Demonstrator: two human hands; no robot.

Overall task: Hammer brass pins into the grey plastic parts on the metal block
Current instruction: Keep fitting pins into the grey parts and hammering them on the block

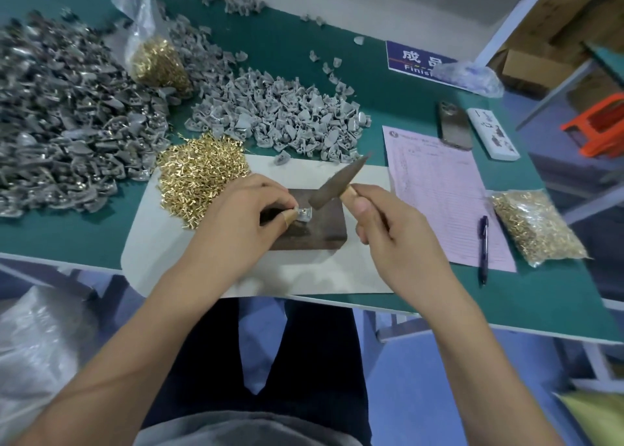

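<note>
Left hand [243, 216] fingertips pinching grey part [303, 214]

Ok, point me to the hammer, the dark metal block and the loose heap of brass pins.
Small wooden-handled hammer [332, 185]: head view, on its dark metal head.
Dark rectangular metal block [317, 231]: head view, bare top face.
Loose heap of brass pins [199, 178]: head view, middle of the heap.

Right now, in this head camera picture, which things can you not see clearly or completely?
- Brass pin in the grey part: too small, and the left hand covers that part.
- Hammer handle: hidden inside the right hand; the head is motion-blurred.
- Blue sign: its text is covered by a plastic bag.
- Pink form: print too small to read.
</note>
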